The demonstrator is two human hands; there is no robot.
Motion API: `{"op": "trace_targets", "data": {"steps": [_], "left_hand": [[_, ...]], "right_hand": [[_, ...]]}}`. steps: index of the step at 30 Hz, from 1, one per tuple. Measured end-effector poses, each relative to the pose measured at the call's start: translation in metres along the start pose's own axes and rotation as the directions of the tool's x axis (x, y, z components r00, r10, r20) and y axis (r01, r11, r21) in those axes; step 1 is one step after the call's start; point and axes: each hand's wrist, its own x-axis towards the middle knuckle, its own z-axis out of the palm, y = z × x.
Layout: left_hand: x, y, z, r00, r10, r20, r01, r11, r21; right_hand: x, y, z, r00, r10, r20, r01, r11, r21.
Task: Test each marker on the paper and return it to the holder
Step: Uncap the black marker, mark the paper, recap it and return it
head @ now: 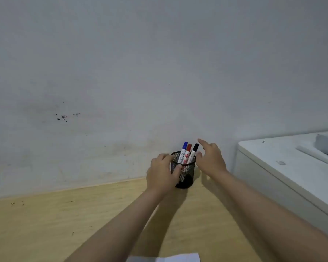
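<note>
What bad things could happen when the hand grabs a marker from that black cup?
1. The mesh holder is light and sits close to the wall; pulling a marker could tip it, though the left hand steadies it.
2. The black marker, red marker and blue marker stand bunched together, so the open right hand may drag out two.
3. The paper lies far from the holder.

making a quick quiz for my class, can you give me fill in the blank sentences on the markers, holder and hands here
1. The mesh holder contains ____ markers.
2. Between the blue marker and the black marker stands the ____ one.
3. The ____ hand grips the holder's side.
4. The right hand, fingers spread, holds ____.

Missing words: three; red; left; nothing
</note>
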Motion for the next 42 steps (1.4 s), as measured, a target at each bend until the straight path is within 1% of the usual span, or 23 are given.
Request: {"op": "trace_targets", "data": {"steps": [3,7,9,12,14,16,17,18,20,21,22,24,26,27,29,33,35,36,37,39,40,41,42], "left_hand": [[0.009,-0.002,0.006,0.997,-0.049,-0.063,0.051,0.998,0.028],[0.010,-0.005,0.015,0.991,-0.085,-0.107,0.088,0.996,0.018],[0.010,-0.004,0.017,0.986,-0.097,-0.137,0.100,0.995,0.013],[0.010,0.001,0.015,0.985,-0.129,-0.113,0.131,0.991,0.012],[0.008,0.008,0.010,0.987,-0.140,-0.080,0.135,0.989,-0.065],[0.000,0.020,-0.001,0.988,-0.128,-0.081,0.103,0.961,-0.256],[-0.005,0.027,-0.009,0.988,-0.134,-0.081,0.095,0.923,-0.374],[-0.011,0.035,-0.020,0.986,-0.160,-0.054,0.111,0.857,-0.503],[-0.027,0.052,-0.042,0.973,-0.218,0.079,0.203,0.636,-0.744],[-0.035,0.059,-0.053,0.960,-0.231,0.157,0.258,0.518,-0.816],[-0.043,0.065,-0.063,0.945,-0.245,0.218,0.307,0.428,-0.850],[-0.057,0.072,-0.079,0.907,-0.287,0.307,0.389,0.297,-0.872],[-0.073,0.075,-0.090,0.868,-0.321,0.380,0.455,0.206,-0.866],[-0.082,0.075,-0.095,0.854,-0.324,0.407,0.479,0.188,-0.857],[-0.100,0.074,-0.104,0.851,-0.323,0.415,0.489,0.195,-0.850],[-0.132,0.069,-0.120,0.884,-0.370,0.285,0.392,0.257,-0.883],[-0.146,0.063,-0.130,0.911,-0.366,0.190,0.319,0.332,-0.888],[-0.154,0.059,-0.136,0.930,-0.341,0.137,0.273,0.390,-0.879],[-0.161,0.056,-0.142,0.948,-0.305,0.091,0.227,0.449,-0.864],[-0.175,0.053,-0.152,0.973,-0.231,0.022,0.147,0.540,-0.829],[-0.181,0.053,-0.155,0.978,-0.208,0.003,0.124,0.575,-0.809],[-0.186,0.053,-0.157,0.981,-0.194,-0.006,0.115,0.607,-0.786],[-0.190,0.054,-0.159,0.983,-0.183,-0.009,0.112,0.636,-0.764]], "right_hand": [[0.004,0.004,0.004,0.995,-0.060,-0.080,0.061,0.998,-0.001],[0.006,0.004,0.006,0.978,-0.104,-0.179,0.127,0.984,0.121],[0.004,-0.002,0.001,0.976,-0.119,-0.180,0.152,0.972,0.181],[0.000,-0.012,-0.008,0.955,-0.218,-0.202,0.257,0.946,0.196],[-0.006,-0.022,-0.020,0.927,-0.283,-0.248,0.332,0.925,0.183],[-0.019,-0.033,-0.036,0.893,-0.326,-0.310,0.394,0.900,0.188],[-0.029,-0.039,-0.044,0.874,-0.341,-0.346,0.424,0.883,0.200],[-0.042,-0.045,-0.051,0.852,-0.362,-0.378,0.459,0.863,0.210],[-0.071,-0.051,-0.062,0.796,-0.442,-0.413,0.551,0.811,0.194],[-0.086,-0.052,-0.065,0.765,-0.495,-0.413,0.596,0.786,0.162],[-0.100,-0.052,-0.067,0.736,-0.541,-0.408,0.631,0.766,0.123],[-0.127,-0.052,-0.066,0.696,-0.592,-0.405,0.669,0.740,0.068],[-0.151,-0.053,-0.063,0.670,-0.617,-0.413,0.692,0.720,0.046],[-0.163,-0.055,-0.060,0.660,-0.627,-0.415,0.703,0.710,0.045],[-0.183,-0.060,-0.058,0.652,-0.641,-0.405,0.719,0.692,0.061],[-0.210,-0.072,-0.059,0.654,-0.691,-0.309,0.746,0.656,0.111],[-0.219,-0.077,-0.061,0.639,-0.712,-0.291,0.762,0.637,0.113],[-0.225,-0.082,-0.062,0.650,-0.692,-0.316,0.751,0.648,0.125],[-0.229,-0.088,-0.062,0.685,-0.641,-0.346,0.716,0.680,0.157],[-0.235,-0.104,-0.062,0.814,-0.442,-0.376,0.558,0.775,0.297],[-0.237,-0.113,-0.061,0.883,-0.325,-0.338,0.446,0.805,0.391],[-0.236,-0.121,-0.059,0.938,-0.226,-0.263,0.331,0.809,0.486],[-0.235,-0.127,-0.057,0.971,-0.167,-0.171,0.235,0.787,0.570]]}}
